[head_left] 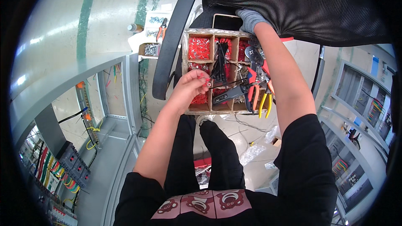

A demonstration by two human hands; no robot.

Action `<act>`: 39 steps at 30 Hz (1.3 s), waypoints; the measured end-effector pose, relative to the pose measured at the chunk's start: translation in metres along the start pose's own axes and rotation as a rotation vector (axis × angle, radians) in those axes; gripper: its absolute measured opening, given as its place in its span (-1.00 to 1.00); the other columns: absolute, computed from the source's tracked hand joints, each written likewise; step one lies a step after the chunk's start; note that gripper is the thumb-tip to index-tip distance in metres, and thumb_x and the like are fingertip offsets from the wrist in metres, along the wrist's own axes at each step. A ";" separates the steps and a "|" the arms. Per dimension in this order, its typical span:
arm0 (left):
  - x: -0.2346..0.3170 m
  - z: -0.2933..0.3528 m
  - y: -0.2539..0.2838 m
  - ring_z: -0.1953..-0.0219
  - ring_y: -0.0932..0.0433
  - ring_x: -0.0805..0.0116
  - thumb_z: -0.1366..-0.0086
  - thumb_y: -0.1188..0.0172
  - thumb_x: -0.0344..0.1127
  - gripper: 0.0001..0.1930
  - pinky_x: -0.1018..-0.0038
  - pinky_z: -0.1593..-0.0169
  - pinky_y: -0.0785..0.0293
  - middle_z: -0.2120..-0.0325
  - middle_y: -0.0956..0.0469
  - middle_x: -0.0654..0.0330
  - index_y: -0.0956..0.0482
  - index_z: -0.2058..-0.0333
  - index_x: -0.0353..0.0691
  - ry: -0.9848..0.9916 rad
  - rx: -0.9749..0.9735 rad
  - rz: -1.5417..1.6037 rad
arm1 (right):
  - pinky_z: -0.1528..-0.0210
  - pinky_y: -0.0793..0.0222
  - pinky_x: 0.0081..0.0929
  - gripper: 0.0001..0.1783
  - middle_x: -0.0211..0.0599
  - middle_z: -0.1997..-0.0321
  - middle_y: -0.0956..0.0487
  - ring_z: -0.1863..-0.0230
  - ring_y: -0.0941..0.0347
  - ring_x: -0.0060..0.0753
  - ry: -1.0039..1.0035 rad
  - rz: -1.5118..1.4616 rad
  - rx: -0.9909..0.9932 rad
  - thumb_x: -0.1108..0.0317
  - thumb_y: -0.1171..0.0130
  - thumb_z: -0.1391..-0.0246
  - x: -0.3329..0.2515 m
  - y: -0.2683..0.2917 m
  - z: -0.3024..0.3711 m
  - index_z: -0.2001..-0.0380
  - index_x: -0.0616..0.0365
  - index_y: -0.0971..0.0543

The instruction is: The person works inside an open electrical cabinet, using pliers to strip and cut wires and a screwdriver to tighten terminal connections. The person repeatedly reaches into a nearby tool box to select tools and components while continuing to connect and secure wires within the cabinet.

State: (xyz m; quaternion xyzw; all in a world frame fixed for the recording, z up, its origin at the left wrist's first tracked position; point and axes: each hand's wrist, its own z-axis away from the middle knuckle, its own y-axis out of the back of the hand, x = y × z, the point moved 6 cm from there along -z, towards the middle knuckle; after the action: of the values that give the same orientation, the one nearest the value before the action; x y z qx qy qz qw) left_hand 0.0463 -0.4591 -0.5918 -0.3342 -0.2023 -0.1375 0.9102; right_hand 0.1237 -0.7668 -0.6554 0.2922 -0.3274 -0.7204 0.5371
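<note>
My bare left hand [188,88] is closed in a pinch over the left side of a divided cardboard box [199,109]. Small red crimp terminals [205,79] show at its fingertips; how many it holds is unclear. My right hand [252,19], in a grey knit glove, reaches past the box's far right corner, beside a phone [227,22] with a dark screen. Its fingers are mostly hidden under the chair's mesh back. In the box, black cable ties [220,60] lie over red terminals [199,47]. A crimping tool [253,54] and yellow-handled pliers [264,102] rest along its right side.
The box sits on a chair with a black armrest [175,46] and mesh backrest [301,6]. Left stands a grey metal cabinet frame [130,92] with wired breakers [73,163]. Orange-handled cutters [161,30] lie by small parts trays. Plastic wrap [252,152] and cable scraps litter the floor.
</note>
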 end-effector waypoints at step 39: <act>0.051 0.290 -0.146 0.70 -0.01 0.73 -0.41 0.06 -0.07 -0.65 0.73 0.61 0.05 0.67 -0.16 0.54 -0.48 0.08 -0.22 0.258 -0.195 -0.108 | -0.07 -0.34 -0.52 -0.52 -0.43 0.07 -0.54 0.03 -0.40 -0.59 0.137 -1.676 -0.419 0.35 -0.31 -0.01 -0.150 0.102 0.495 0.00 0.23 -0.45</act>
State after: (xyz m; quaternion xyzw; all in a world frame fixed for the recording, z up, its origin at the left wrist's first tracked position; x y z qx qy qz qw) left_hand -0.0455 -0.3806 -0.2866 -0.3892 -0.0871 -0.2471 0.8831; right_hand -0.1612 -0.5654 -0.2603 0.3752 0.1685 -0.9049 -0.1096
